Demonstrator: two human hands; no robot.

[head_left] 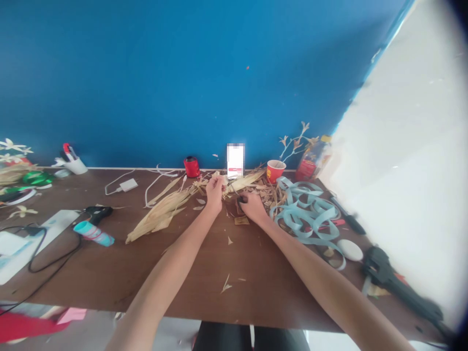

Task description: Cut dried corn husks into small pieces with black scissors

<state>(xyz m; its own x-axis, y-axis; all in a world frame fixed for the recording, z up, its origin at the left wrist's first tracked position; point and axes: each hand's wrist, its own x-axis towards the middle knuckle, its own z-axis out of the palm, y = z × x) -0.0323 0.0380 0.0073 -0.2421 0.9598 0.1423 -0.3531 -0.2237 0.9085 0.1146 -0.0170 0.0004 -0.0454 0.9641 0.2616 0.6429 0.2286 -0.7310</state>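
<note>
- Your bench [204, 287] is brown and cluttered; the work sits at its far middle, near the blue wall.
- The pile of dried husk strips [164, 210] fans out left of your hands, with more loose pieces behind them toward the propped phone [235, 161].
- A tangle of pale blue ribbon [310, 214] lies just right of your right wrist; a glue gun [95, 212] rests well off to the left.
- Your left hand [214, 191] is closed, pinching the end of one husk strip [244, 182] that runs right from the fingers.
- Your right hand [252, 205] is curled down over a small dark object on the bench; it may be scissors, though the view is too small to say.
- The step looks like picking and trimming one strip. The next move calls for holding the strip taut and bringing the right hand's tool square to it.
</note>
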